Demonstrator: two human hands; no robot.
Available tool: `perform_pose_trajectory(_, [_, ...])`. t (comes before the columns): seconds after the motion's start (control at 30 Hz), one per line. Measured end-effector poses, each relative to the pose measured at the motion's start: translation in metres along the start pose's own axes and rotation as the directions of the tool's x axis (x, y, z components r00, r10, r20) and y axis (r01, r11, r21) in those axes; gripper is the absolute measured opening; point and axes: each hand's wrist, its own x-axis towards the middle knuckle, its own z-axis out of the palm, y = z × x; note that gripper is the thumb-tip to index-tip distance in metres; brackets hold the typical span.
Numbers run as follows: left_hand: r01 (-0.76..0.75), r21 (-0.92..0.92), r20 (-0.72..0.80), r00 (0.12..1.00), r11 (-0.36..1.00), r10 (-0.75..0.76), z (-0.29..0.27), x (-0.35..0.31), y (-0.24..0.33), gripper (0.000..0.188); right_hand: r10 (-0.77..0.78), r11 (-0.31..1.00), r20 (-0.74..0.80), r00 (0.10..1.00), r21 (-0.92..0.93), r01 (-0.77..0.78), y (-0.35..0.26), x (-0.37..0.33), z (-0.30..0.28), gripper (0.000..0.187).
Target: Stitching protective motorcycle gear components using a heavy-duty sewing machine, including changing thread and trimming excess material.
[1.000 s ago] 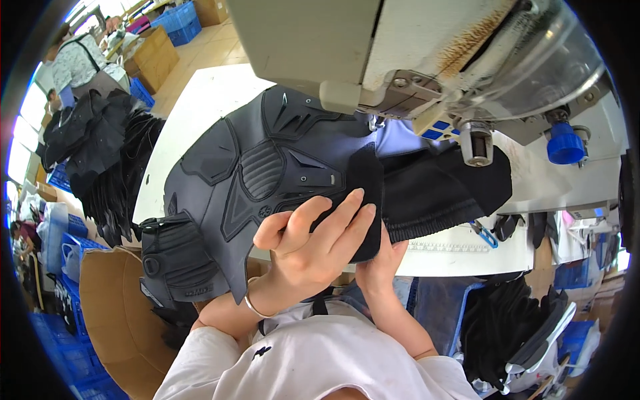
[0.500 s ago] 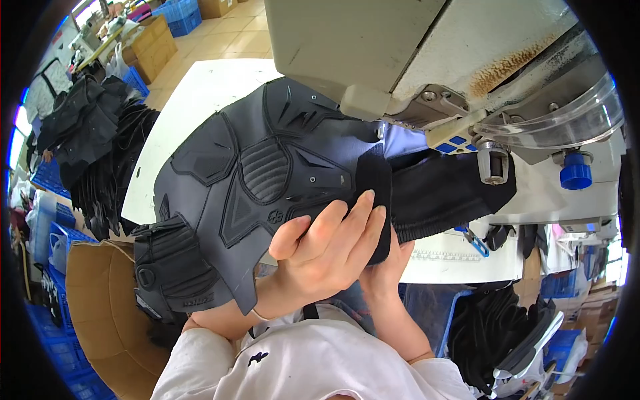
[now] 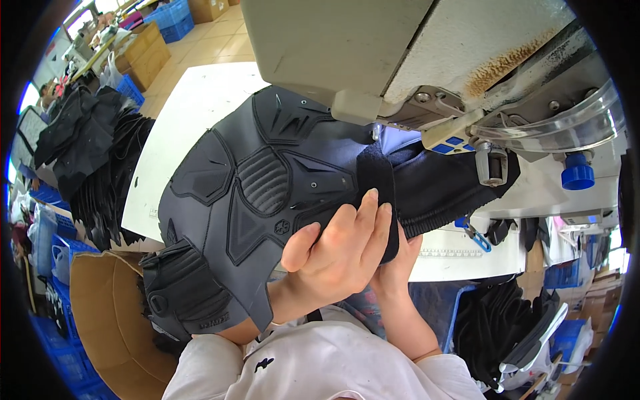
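A large dark grey moulded panel [image 3: 220, 177] with raised angular shapes and a ribbed oval lies across the white table, its right part under the sewing machine head [image 3: 333, 53]. A black fuzzy strip [image 3: 379, 183] runs along its right edge. My left hand [image 3: 340, 250] is closed at this strip, its fingertips curled against it and the thumb bent. My right hand [image 3: 400, 263] comes up from below beside it, gripping the strip's lower end, with most of its fingers hidden behind the fabric. A black ribbed-edge piece [image 3: 460, 187] extends to the right beneath the machine.
Blue-handled snips [image 3: 479, 240] and a ruler scale [image 3: 453, 253] are on the white table [image 3: 167, 147]. An open cardboard box [image 3: 100, 313] stands at lower left. Stacked black pieces [image 3: 87, 160] are at left, more black fabric [image 3: 497, 327] at lower right.
The panel's near left part has swung slightly down and to the right. Both hands have shifted a little rightward with it, keeping their hold. The view has also moved slightly.
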Motion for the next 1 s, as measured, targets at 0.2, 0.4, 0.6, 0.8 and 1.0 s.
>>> perform_pose_trajectory(0.2, [-0.019, -0.068, -0.027, 0.999, 0.998, 0.017, 0.005, 0.006, -0.012, 0.02, -0.047, 0.999, -0.027, 0.999, 0.0, 0.047, 0.006, -0.001, 0.015, 0.034])
perform_pose_trajectory(0.4, [-0.183, -0.141, 0.0, 0.983, 0.973, 0.185, -0.004, 0.023, -0.034, 0.027, -0.13, 0.991, -0.061, 0.99, 0.002, 0.131, 0.027, -0.009, 0.022, 0.036])
perform_pose_trajectory(0.6, [0.125, -0.441, 0.33, 0.944, 0.889, 0.032, -0.01, 0.064, -0.066, 0.037, -0.158, 0.977, -0.132, 0.979, 0.125, 0.175, 0.039, -0.014, 0.04, 0.039])
perform_pose_trajectory(0.8, [0.109, -0.393, 0.191, 0.981, 0.913, -0.035, -0.004, 0.027, -0.052, 0.028, -0.072, 0.963, -0.068, 0.995, 0.255, 0.087, 0.038, -0.013, 0.039, 0.041])
perform_pose_trajectory(1.0, [-0.057, -0.324, 0.081, 0.993, 0.944, 0.088, 0.002, 0.014, -0.047, 0.027, -0.057, 0.973, -0.047, 0.997, 0.22, 0.066, 0.029, -0.013, 0.036, 0.037])
